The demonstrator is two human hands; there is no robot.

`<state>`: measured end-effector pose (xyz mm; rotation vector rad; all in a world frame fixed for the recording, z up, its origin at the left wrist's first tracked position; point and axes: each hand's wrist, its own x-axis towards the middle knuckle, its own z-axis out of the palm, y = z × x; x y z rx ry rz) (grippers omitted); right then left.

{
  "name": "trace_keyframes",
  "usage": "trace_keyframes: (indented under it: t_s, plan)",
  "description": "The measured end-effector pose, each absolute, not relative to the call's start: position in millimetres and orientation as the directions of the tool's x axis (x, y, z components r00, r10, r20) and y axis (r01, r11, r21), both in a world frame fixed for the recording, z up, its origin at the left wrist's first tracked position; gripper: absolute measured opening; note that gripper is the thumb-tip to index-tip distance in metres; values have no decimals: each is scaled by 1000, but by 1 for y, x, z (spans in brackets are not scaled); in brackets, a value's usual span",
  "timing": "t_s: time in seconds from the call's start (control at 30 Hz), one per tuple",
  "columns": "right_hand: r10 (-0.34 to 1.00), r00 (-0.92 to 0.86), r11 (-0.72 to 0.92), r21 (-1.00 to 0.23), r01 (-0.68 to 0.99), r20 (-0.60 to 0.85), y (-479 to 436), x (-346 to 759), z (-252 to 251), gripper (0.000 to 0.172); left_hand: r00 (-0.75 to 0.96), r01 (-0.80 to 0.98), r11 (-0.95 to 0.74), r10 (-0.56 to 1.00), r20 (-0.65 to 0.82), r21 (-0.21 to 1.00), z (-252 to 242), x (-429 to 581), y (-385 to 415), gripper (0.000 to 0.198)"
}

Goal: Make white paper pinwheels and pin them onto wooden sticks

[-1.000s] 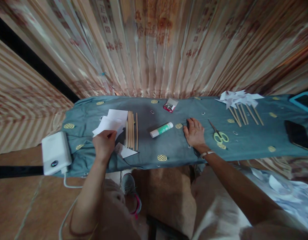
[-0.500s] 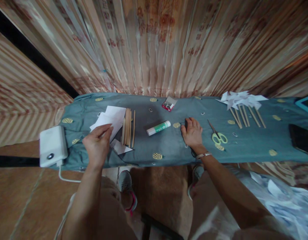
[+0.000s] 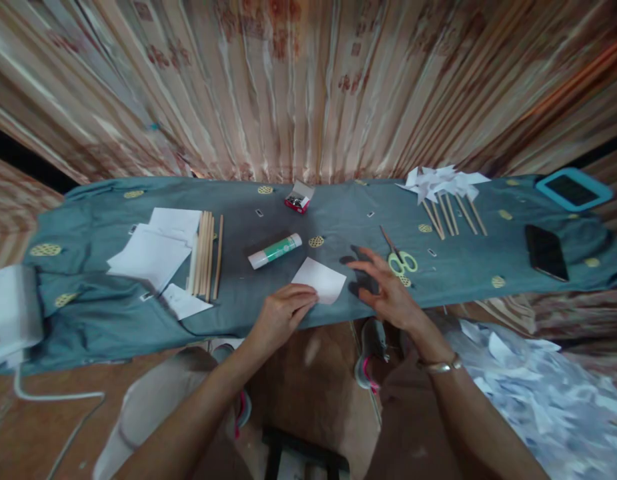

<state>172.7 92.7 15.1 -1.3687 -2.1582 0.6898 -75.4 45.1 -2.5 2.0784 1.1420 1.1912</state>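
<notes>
White paper (image 3: pixel 323 279) sits at centre, on or just above the cloth (image 3: pixel 338 213), pinched along its near edge by the left hand (image 3: pixel 279 315); rightmost corner points at the right hand (image 3: pixel 392 293), just beside, fingers spread, holding nothing!

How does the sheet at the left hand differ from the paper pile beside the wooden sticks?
The sheet is pinched in the left hand, while the paper pile lies untouched. The sheet shows as one piece; the paper pile has several overlapping pieces. The sheet is right of the glue stick's white end; the paper pile is left of the wooden sticks. Both look whitish.
</notes>
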Motion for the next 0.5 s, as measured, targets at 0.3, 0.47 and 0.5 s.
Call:
trace_keyframes:
  t_s: [0.3,0.47,0.5]
  plan:
    - [900,-392,394,-739,546,191,71,155,19,11,207,351,-390,919,336,851,7,-68,40,16]
    - [962,-198,261,-856,446,190,83,158,24,44,-148,39,70,987,-64,997,15,-74,52,21]
    - [962,-208,248,-880,405,176,84,158,25,44,-181,-70,136,973,-146,988,15,-74,56,27]
